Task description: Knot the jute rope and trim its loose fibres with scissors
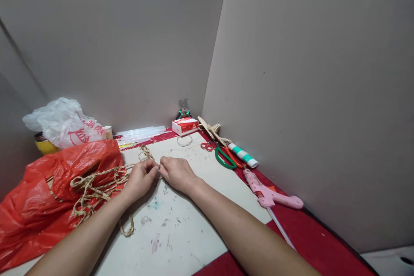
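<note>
My left hand (141, 178) and my right hand (177, 173) meet over the white board (181, 241), fingertips almost touching. Both are closed in a pinch on a braided straw cord, mostly hidden by the fingers; only a little shows between them. Loops of the same straw cord (86, 184) trail left of my left hand across a red plastic bag (32, 194). A frayed tuft of straw (146, 152) stands just beyond my hands, and one cord loop (128, 227) hangs down below my left wrist.
On the right lie a pink glue gun (274, 197), green-handled scissors (225, 158), small red scissors (207, 146) and a green-and-white roll (243, 155). Behind are a red-and-white box (185, 126), glue sticks (142, 132) and a white plastic bag (66, 123). Grey panels (291, 73) enclose the back and right.
</note>
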### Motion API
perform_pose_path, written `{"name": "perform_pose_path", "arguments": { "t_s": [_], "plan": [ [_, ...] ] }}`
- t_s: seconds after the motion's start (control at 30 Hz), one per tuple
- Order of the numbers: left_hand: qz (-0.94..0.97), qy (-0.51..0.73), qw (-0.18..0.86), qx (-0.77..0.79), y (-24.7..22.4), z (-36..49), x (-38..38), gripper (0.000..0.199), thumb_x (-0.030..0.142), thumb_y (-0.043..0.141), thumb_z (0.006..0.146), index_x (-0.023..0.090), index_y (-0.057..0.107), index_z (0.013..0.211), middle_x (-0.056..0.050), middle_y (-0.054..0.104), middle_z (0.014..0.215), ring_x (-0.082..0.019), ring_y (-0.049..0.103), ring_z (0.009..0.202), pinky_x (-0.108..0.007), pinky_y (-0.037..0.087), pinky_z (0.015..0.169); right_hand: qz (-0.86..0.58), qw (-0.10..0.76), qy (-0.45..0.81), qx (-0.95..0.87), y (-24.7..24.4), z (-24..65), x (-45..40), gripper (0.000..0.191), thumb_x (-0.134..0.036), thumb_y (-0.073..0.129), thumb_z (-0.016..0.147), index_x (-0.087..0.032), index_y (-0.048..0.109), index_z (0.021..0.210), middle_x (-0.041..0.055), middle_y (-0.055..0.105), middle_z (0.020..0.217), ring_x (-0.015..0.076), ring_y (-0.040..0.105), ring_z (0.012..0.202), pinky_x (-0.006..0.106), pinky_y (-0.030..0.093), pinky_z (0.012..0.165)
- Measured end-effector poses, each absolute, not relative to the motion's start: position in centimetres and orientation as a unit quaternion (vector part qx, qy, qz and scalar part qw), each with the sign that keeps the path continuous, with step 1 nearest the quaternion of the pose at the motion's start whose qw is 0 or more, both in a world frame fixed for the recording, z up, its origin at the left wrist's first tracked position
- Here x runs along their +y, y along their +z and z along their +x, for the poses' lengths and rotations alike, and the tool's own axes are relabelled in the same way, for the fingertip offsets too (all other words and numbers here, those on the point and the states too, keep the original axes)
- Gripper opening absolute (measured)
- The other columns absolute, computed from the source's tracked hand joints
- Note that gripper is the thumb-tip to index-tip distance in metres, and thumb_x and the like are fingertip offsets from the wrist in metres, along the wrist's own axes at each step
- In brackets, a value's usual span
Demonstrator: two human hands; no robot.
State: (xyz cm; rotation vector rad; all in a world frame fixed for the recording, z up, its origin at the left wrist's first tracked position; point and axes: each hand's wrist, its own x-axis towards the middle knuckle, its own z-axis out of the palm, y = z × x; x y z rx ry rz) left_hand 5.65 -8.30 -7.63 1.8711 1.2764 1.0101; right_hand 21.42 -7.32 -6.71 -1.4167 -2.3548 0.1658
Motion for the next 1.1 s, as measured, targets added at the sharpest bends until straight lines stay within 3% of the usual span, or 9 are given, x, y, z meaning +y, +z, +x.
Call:
{"name": "perform_pose_path", "arguments": {
  "t_s": [0.13,0.23,0.33,0.57,0.73,0.83,0.93,1.0,1.1],
  "plan": [
    [0.71,0.395,0.321,0.487,-7.5,5.7,-8.3,0.021,0.03,0.048,0.081,0.017,0.051,0.065,0.004,0.045,0.059,-0.012,0.041,0.058,-0.024,0.034,0.06,-0.521,0.323,0.215,-0.761,-7.6,20.5,-6.8,0.017,-0.022,0.044,0.081,-0.018,0.052,0.066,0.0004,0.057,0.064,0.0126,0.048,0.062,0.025,0.03,0.058],
    [0.706,0.389,0.323,0.495,-7.7,5.7,-8.2,0.023,0.032,0.047,0.082,0.016,0.053,0.066,0.004,0.044,0.059,-0.011,0.04,0.058,-0.024,0.034,0.059,-0.484,0.397,0.457,-0.632,-7.7,20.3,-6.4,0.018,-0.019,0.044,0.075,-0.018,0.044,0.057,-0.0048,0.04,0.051,0.0082,0.035,0.049,0.021,0.026,0.048],
    [0.704,0.395,0.331,0.488,-7.9,5.7,-8.2,0.024,0.035,0.048,0.083,0.016,0.054,0.068,0.003,0.045,0.06,-0.011,0.04,0.058,-0.024,0.034,0.058,-0.416,0.381,0.668,-0.486,-7.4,20.6,-6.3,0.012,-0.022,0.045,0.073,-0.019,0.042,0.061,-0.01,0.027,0.046,0.005,0.018,0.039,0.02,0.011,0.039],
    [0.705,0.407,0.342,0.469,-7.5,5.6,-8.2,0.025,0.037,0.049,0.082,0.016,0.055,0.07,0.003,0.045,0.06,-0.011,0.039,0.058,-0.024,0.034,0.058,-0.298,0.343,0.79,-0.412,-6.0,21.7,-6.5,0.015,-0.021,0.053,0.067,-0.018,0.04,0.061,-0.0119,0.024,0.047,0.0023,0.012,0.039,0.016,0.007,0.037],
    [0.672,0.411,0.335,0.516,-8.1,4.9,-7.8,0.026,0.039,0.053,0.078,0.017,0.052,0.064,0.005,0.044,0.053,-0.011,0.039,0.052,-0.024,0.033,0.054,-0.27,0.546,0.697,-0.38,-3.9,24.1,-5.3,0.02,-0.029,0.056,0.07,-0.02,0.039,0.064,-0.0111,0.023,0.051,0.004,0.014,0.041,0.016,0.012,0.037],
    [0.651,0.42,0.35,0.527,-8.5,4.9,-7.8,0.026,0.041,0.052,0.079,0.018,0.055,0.068,0.006,0.041,0.049,-0.01,0.036,0.046,-0.023,0.03,0.05,-0.384,0.591,0.535,-0.466,-4.6,26.2,-3.6,0.021,-0.039,0.052,0.076,-0.02,0.046,0.069,-0.0097,0.027,0.05,0.0059,0.02,0.041,0.019,0.016,0.038],
    [0.654,0.418,0.359,0.519,-8.5,5.0,-7.9,0.027,0.042,0.053,0.079,0.017,0.056,0.07,0.007,0.043,0.048,-0.009,0.037,0.046,-0.023,0.031,0.05,-0.543,0.503,0.272,-0.615,-7.1,27.3,-2.2,0.033,-0.043,0.045,0.083,-0.019,0.048,0.061,-0.0032,0.042,0.054,0.0103,0.04,0.053,0.021,0.031,0.049],
    [0.656,0.418,0.357,0.518,-8.5,5.0,-8.0,0.027,0.042,0.054,0.079,0.016,0.057,0.071,0.006,0.044,0.049,-0.009,0.038,0.046,-0.023,0.031,0.05,-0.59,0.415,0.192,-0.666,-8.6,27.5,-1.7,0.027,-0.038,0.047,0.083,-0.019,0.055,0.065,-0.0008,0.05,0.058,0.0133,0.047,0.06,0.024,0.035,0.058],
    [0.657,0.412,0.356,0.521,-8.5,5.1,-7.9,0.027,0.041,0.053,0.079,0.016,0.058,0.071,0.006,0.045,0.05,-0.009,0.038,0.046,-0.023,0.032,0.05,-0.61,0.351,0.154,-0.694,-9.5,27.1,-1.8,0.025,-0.026,0.051,0.081,-0.019,0.062,0.102,0.0035,0.063,0.083,0.0169,0.056,0.076,0.027,0.039,0.069]
  ]
}}
